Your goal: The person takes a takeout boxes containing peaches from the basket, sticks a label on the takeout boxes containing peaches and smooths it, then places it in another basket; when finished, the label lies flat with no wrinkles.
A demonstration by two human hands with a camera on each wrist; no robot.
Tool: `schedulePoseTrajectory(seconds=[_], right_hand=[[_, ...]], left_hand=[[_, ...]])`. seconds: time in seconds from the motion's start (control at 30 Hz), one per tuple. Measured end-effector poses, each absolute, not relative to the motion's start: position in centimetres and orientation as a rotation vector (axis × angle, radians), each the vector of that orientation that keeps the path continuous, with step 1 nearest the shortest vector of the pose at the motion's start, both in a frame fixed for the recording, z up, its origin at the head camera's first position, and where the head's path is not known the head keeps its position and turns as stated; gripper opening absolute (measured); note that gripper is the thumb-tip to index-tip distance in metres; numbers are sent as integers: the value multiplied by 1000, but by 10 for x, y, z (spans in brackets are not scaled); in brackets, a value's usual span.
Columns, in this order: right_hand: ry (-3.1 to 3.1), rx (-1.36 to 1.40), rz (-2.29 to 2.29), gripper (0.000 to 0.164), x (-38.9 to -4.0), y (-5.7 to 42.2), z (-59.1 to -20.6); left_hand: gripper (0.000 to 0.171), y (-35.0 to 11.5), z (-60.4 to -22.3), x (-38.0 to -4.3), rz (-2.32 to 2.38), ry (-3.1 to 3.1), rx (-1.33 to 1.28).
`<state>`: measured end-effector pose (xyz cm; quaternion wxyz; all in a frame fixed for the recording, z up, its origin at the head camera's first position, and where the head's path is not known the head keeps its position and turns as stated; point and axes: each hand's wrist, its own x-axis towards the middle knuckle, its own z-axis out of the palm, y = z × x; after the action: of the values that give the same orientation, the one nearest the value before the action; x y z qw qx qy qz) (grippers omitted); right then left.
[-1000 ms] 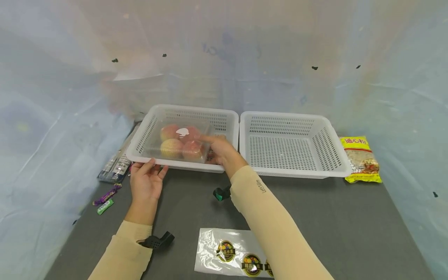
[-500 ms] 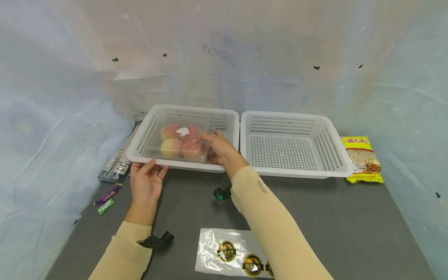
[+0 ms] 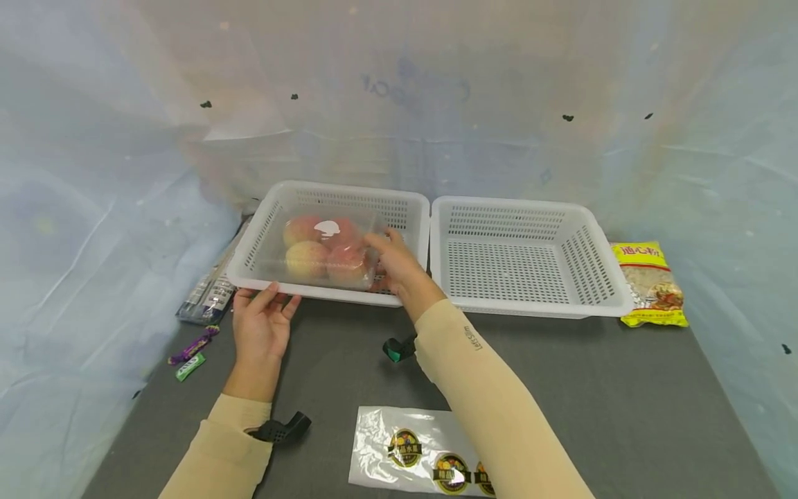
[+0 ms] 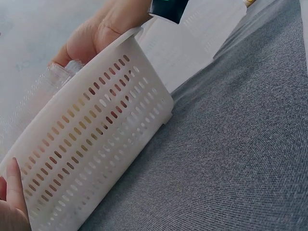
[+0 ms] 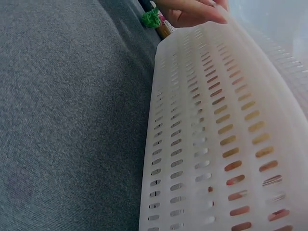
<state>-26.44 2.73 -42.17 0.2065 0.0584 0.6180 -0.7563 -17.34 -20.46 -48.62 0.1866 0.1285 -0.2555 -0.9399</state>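
Note:
In the head view a clear plastic clamshell box [image 3: 327, 247] lies in the left white basket [image 3: 337, 294], with several red-and-yellow peach-like fruits inside and a white patch on the lid. My right hand [image 3: 402, 270] grips the box's right end, its fingers partly hidden by the basket wall. At the basket's front left my left hand [image 3: 263, 329] holds the rim, thumb on the edge and fingers lower down. The left wrist view has the slotted basket side [image 4: 91, 130], fruit colours showing through the slots, and the right hand beyond the rim.
A second white basket [image 3: 505, 270] stands right beside the first. To its right lies a yellow food packet [image 3: 651, 284]. Wrapped candies [image 3: 192, 346] and a dark packaged item [image 3: 208, 294] are at the left. A printed plastic bag [image 3: 405, 450] lies in front.
The box has shifted slightly right and appears a little higher at its near side, with my right hand moving along. My left hand stays on the rim.

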Motion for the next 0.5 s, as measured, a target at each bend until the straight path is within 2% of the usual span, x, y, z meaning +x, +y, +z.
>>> schedulePoseTrajectory(seconds=[0.27,0.5], right_hand=[[1617,95,-2270,100,-265,29,-417],[1600,28,-2426,78,-262,32,-413]], left_hand=[[27,-204,-486,-171,-2645,-743,333],[30,-203,-483,-169,-2613,-803,305]])
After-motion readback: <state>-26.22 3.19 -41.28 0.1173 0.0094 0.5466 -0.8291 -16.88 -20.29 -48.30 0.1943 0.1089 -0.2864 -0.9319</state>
